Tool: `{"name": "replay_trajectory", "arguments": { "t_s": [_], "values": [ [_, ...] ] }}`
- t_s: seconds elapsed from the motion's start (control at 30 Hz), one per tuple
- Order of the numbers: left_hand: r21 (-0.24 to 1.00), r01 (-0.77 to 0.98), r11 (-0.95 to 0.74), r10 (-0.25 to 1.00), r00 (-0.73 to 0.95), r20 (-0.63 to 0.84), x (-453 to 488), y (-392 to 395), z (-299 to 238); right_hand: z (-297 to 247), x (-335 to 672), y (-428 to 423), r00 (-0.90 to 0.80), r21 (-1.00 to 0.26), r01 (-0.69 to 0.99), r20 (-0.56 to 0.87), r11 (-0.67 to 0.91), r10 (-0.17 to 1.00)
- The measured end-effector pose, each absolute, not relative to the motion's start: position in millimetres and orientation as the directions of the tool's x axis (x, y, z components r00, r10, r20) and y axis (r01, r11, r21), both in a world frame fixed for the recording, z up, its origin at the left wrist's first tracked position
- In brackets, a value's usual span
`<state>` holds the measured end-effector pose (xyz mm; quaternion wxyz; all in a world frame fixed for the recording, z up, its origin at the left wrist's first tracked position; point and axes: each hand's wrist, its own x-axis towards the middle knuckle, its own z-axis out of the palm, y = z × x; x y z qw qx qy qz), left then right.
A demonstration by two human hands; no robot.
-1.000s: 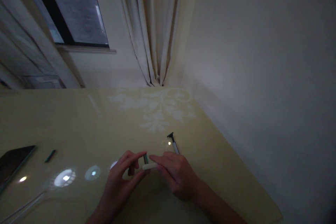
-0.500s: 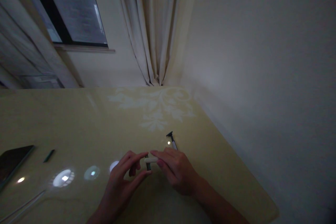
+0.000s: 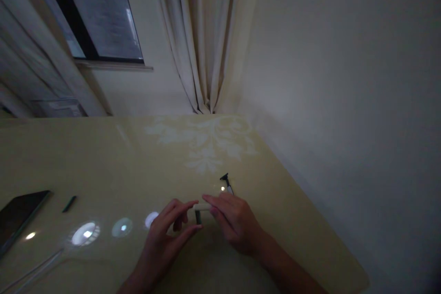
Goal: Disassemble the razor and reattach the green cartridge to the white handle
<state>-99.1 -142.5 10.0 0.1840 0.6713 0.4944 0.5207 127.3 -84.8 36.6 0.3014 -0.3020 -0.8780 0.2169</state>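
Observation:
My left hand pinches a small dark green strip by its two ends, between index finger and thumb. It looks like a razor blade head, but is too small to be sure. My right hand grips a slim white stick-like piece, its kind unclear. The tip of this piece lies across the strip's far end, near my left fingertip. Just beyond my right hand, a razor with a black T-shaped head rests on the table, its handle partly hidden by the hand.
The glossy yellowish table reflects several lights. At left lie a dark tablet-like device, a small dark green strip-shaped piece and a thin white cable. A wall borders the right side; curtains hang behind.
The white piece has shifted from the strip's middle to its far end, with my right hand moving along slightly. My left hand keeps its pinch. The whole view has shifted slightly.

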Motion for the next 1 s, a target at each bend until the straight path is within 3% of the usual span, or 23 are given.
{"name": "replay_trajectory", "arguments": {
  "t_s": [0.23, 0.4, 0.57, 0.73, 0.9, 1.0],
  "values": [
    [0.779, 0.472, -0.412, 0.879, -0.019, 0.476, -99.9, -144.5, 5.4, 40.4, 127.4, -88.6, -0.684, -0.494, 0.394, 0.405, 0.775, 0.606],
    [0.789, 0.467, -0.399, 0.883, -0.037, 0.468, -99.5, -144.5, 4.9, 40.5, 129.7, -86.1, -0.613, -0.5, 0.451, 0.429, 0.739, 0.664],
    [0.793, 0.469, -0.39, 0.892, -0.023, 0.452, -98.8, -143.8, 8.1, 39.9, 126.4, -89.5, -0.685, -0.479, 0.406, 0.404, 0.778, 0.607],
    [0.785, 0.461, -0.415, 0.873, -0.042, 0.486, -99.2, -143.5, 9.3, 40.4, 129.2, -87.9, -0.611, -0.536, 0.448, 0.401, 0.716, 0.682],
    [0.79, 0.467, -0.396, 0.883, -0.043, 0.468, -99.6, -142.6, 11.7, 38.7, 127.4, -89.5, -0.672, -0.5, 0.412, 0.398, 0.762, 0.625],
    [0.794, 0.459, -0.399, 0.883, -0.043, 0.468, -100.3, -142.8, 11.8, 38.8, 127.1, -90.5, -0.631, -0.514, 0.443, 0.403, 0.734, 0.663]
  ]
}}
